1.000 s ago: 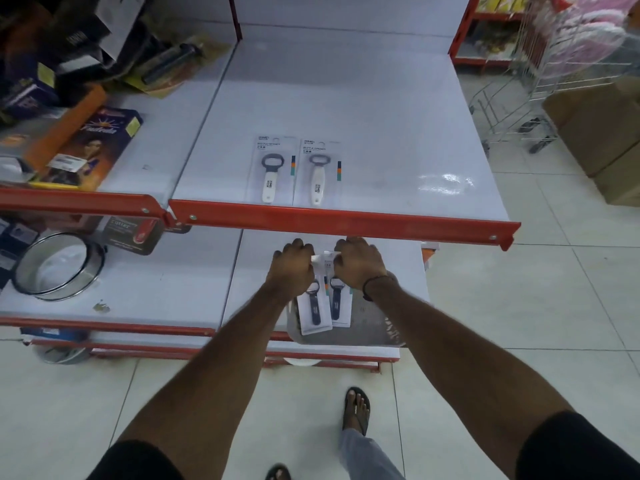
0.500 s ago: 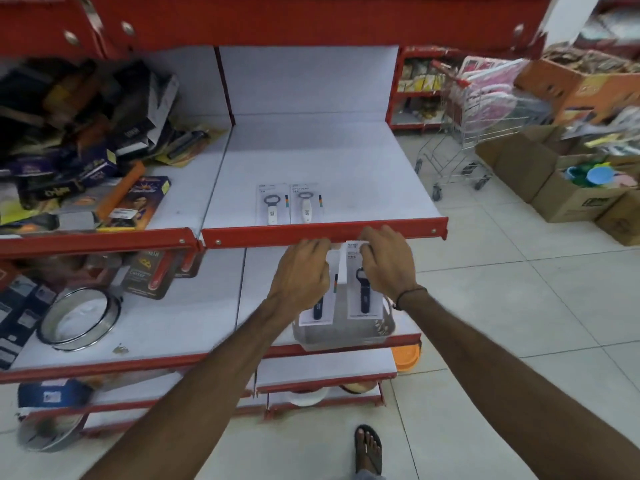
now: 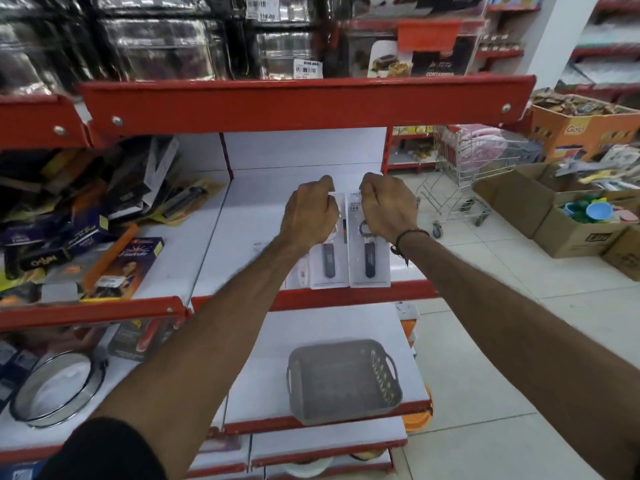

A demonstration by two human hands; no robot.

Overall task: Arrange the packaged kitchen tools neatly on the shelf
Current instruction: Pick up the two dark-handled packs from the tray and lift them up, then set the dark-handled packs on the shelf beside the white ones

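Nearest, on the lower white shelf, sits a grey plastic basket (image 3: pixel 343 381) — square, with rounded corners, slotted walls and a loop handle at each side; nothing shows inside it. Left of the basket, on the neighbouring shelf bay, lies a round metal-rimmed sieve (image 3: pixel 57 388).

Above the basket, over the front of the middle shelf (image 3: pixel 249 216), both hands hold packaged tools side by side. The left hand (image 3: pixel 310 211) has its fingers curled and pinching the top edge of the left package (image 3: pixel 329 268); the right hand (image 3: pixel 386 204), a dark cord at its wrist, pinches the top of the right package (image 3: pixel 369 261) the same way. Each package is a flat white card with a clear blister over a tool that has a metal ring head and a dark, smooth, rounded handle. Both long axes run front to back over the shelf — ring heads toward the back under the hands, handles pointing at the red front lip, which the cards' lower edges overlap. Whether the cards touch the shelf surface cannot be told. The edge of another white package (image 3: pixel 301 271) peeks out just left of them.

Further left of the basket, the adjoining bay holds a jumble of dark boxes (image 3: pixel 69 216). To the right beyond the shelving stand a wire trolley (image 3: pixel 464 178) and open cardboard cartons (image 3: pixel 568 216) holding coloured plastic ware.
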